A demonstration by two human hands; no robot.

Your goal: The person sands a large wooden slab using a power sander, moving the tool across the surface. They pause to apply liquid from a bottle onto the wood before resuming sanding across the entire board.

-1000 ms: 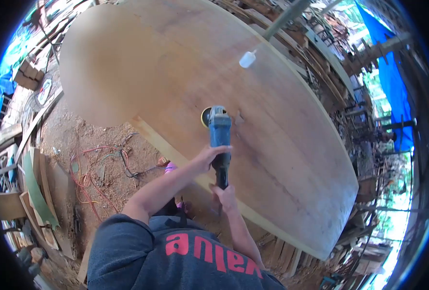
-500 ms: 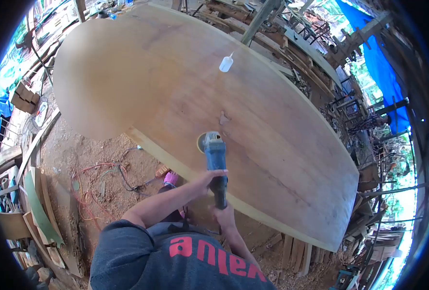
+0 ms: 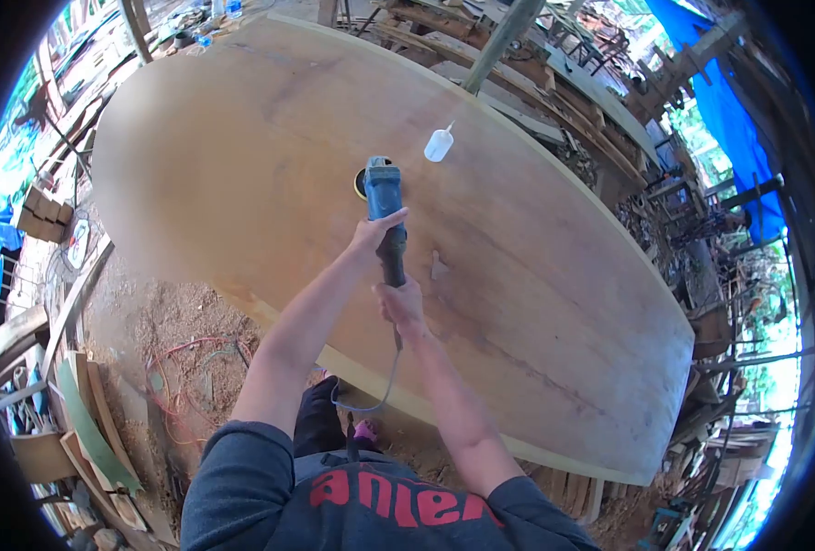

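A blue angle grinder point(image 3: 385, 191) with a yellow-edged disc point(image 3: 361, 184) is held over a large wooden slab point(image 3: 536, 294). My left hand point(image 3: 377, 231) wraps round the grinder's body behind its head. Farther back, my right hand point(image 3: 400, 301) grips the dark rear handle, and a cord point(image 3: 391, 372) hangs from there toward my body. The disc side of the head is at the slab's surface. To the right of the head lies a white bottle with a pointed nozzle point(image 3: 439, 145). A pale irregular patch point(image 3: 439, 266) shows in the wood beside my right hand.
Wood shavings and a tangled orange cord point(image 3: 164, 372) cover the ground at left. Curved boards point(image 3: 91, 427) lean at the lower left. Stacked planks point(image 3: 518, 87) and a post point(image 3: 504, 46) stand beyond the slab. A blurred area covers the slab's left end.
Both hands have pushed the grinder forward and slightly left across the slab, away from my body. My arms are stretched out farther. The bottle lies in the same place on the wood.
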